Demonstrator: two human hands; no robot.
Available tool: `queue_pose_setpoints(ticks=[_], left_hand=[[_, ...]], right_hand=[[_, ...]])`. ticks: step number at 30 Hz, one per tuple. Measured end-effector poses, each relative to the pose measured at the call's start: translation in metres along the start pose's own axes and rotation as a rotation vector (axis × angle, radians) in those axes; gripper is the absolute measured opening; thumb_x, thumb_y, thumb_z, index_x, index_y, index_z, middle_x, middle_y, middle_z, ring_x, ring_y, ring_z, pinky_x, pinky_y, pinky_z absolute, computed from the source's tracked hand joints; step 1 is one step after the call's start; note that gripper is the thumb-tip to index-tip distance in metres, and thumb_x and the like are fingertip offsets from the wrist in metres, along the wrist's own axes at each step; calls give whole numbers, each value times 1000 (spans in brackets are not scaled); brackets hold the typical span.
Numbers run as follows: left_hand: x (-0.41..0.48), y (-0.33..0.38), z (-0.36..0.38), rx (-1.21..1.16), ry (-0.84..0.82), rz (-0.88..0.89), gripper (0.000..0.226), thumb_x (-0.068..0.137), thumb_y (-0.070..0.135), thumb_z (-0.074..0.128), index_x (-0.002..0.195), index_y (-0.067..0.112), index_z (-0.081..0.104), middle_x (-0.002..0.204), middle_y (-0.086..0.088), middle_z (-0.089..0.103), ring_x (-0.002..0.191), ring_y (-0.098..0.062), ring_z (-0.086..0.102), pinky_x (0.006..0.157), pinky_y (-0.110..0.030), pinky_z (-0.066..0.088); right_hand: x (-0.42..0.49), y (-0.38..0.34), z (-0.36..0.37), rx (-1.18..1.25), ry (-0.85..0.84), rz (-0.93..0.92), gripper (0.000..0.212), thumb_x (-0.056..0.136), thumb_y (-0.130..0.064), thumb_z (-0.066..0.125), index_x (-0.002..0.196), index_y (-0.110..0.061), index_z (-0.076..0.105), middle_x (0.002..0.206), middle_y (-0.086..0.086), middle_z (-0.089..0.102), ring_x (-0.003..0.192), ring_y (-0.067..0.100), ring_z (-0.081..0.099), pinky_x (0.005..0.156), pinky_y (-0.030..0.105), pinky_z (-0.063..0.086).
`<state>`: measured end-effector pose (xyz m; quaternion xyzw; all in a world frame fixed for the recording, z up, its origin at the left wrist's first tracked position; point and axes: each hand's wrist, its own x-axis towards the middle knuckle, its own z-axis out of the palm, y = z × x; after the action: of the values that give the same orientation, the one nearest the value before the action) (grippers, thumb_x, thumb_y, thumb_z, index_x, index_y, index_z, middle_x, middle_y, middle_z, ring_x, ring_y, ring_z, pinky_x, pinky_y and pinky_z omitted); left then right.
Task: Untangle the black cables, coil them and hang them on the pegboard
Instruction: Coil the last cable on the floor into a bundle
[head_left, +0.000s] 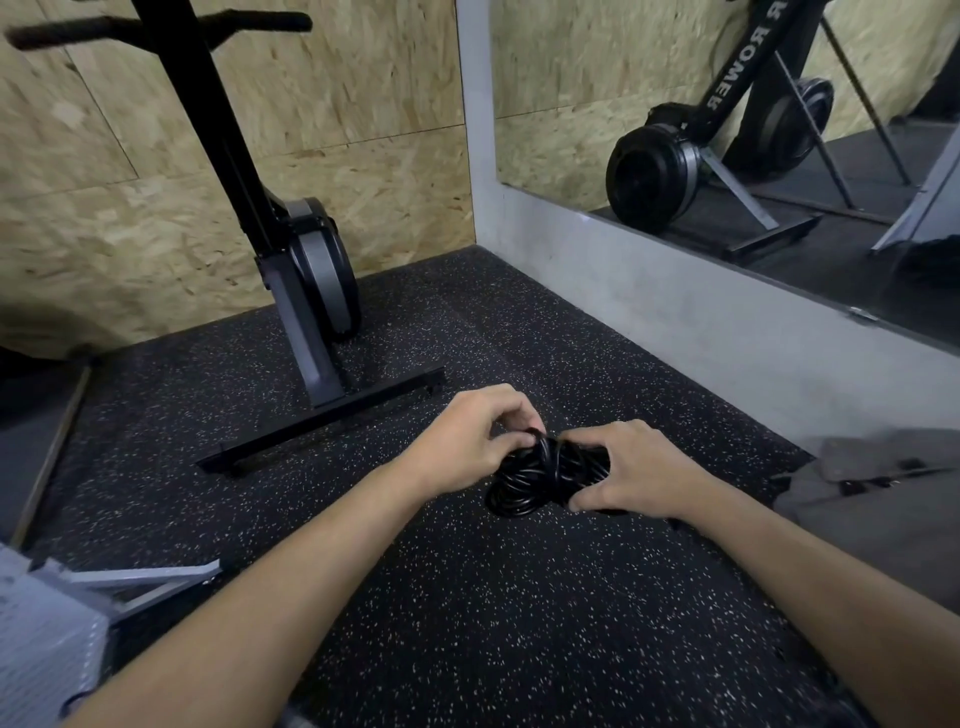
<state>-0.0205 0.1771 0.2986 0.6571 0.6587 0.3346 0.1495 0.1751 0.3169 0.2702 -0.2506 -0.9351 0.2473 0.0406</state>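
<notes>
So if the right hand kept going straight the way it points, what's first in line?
The black cable bundle, which the right hand grips; just past it, probably the left hand, though depth is unclear.

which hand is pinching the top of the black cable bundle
The left hand: it pinches the top of the black cable bundle, while the right hand wraps around the bundle's right side with its thumb low.
</notes>
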Motion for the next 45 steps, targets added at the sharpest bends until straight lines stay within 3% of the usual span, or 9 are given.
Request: queue_pose_setpoints(ticks=[3, 7, 14, 18, 23, 31, 37, 42, 45], left_hand=[[0, -1, -5, 41, 30, -8, 12, 89, 8, 80, 95, 18, 78, 91, 10, 72, 89, -5, 67, 82, -20, 54], [-6, -2, -10, 77, 19, -94, 10, 90, 13, 80, 92, 23, 78, 84, 9, 74, 85, -5, 69, 82, -32, 58], [-35, -8, -47, -26, -12, -158, 15, 85, 9, 84, 84, 24, 79, 87, 10, 78, 86, -3, 72, 88, -33, 60], [-56, -16, -64, 107, -61, -141, 17, 85, 6, 82, 83, 23, 78, 85, 9, 77, 82, -3, 71, 80, -32, 60], [-69, -14, -80, 257, -39, -96, 23, 85, 0, 73, 83, 22, 78, 79, 11, 73, 81, -4, 66, 75, -34, 59], [-66, -23, -97, 140, 344, -151, 21, 84, 1, 79, 88, 21, 85, 81, 8, 74, 75, -3, 65, 69, -9, 46], [-72, -39, -128, 276, 240, -370, 15, 81, 6, 84, 86, 20, 85, 78, 11, 75, 75, 0, 68, 71, -10, 53], [-87, -53, -140, 488, 6, -549, 17, 78, 11, 87, 78, 26, 78, 77, 13, 68, 81, -10, 68, 79, -28, 58], [-107, -63, -144, 460, 38, -610, 12, 79, 11, 86, 82, 22, 81, 78, 12, 69, 79, -8, 67, 78, -26, 55]], right_hand=[[0, -2, 1, 21, 30, -2, 56, 67, -45, 89, 119, -45, 68, 89, -23, 69, 82, -4, 62, 73, 21, 47], [3, -9, 4, 46, 20, 8, 57, 63, -49, 88, 117, -48, 68, 90, -22, 72, 84, -1, 65, 77, 26, 53], [12, -39, 6, 153, -33, 1, 58, 58, -47, 91, 113, -49, 72, 93, -27, 74, 88, -5, 68, 86, 26, 55], [19, -73, 6, 118, -83, -47, 56, 58, -47, 88, 112, -46, 72, 98, -22, 75, 88, -1, 70, 87, 34, 59], [25, -112, -11, 20, -147, -101, 48, 67, -32, 93, 110, -39, 75, 94, -16, 77, 82, 1, 71, 80, 29, 60], [50, -127, -15, 113, 17, -42, 53, 62, -36, 95, 111, -39, 74, 100, -17, 76, 93, 5, 71, 86, 29, 57], [98, -136, 10, 157, 22, -104, 83, 38, -62, 83, 118, -46, 71, 111, -15, 74, 104, 11, 68, 96, 35, 56], [129, -158, 23, 74, -109, -221, 78, 53, -47, 94, 126, -45, 69, 117, -14, 71, 109, 13, 64, 97, 32, 51], [146, -171, 33, 91, -180, -281, 78, 53, -45, 95, 127, -43, 70, 120, -15, 71, 113, 13, 64, 96, 33, 51]])
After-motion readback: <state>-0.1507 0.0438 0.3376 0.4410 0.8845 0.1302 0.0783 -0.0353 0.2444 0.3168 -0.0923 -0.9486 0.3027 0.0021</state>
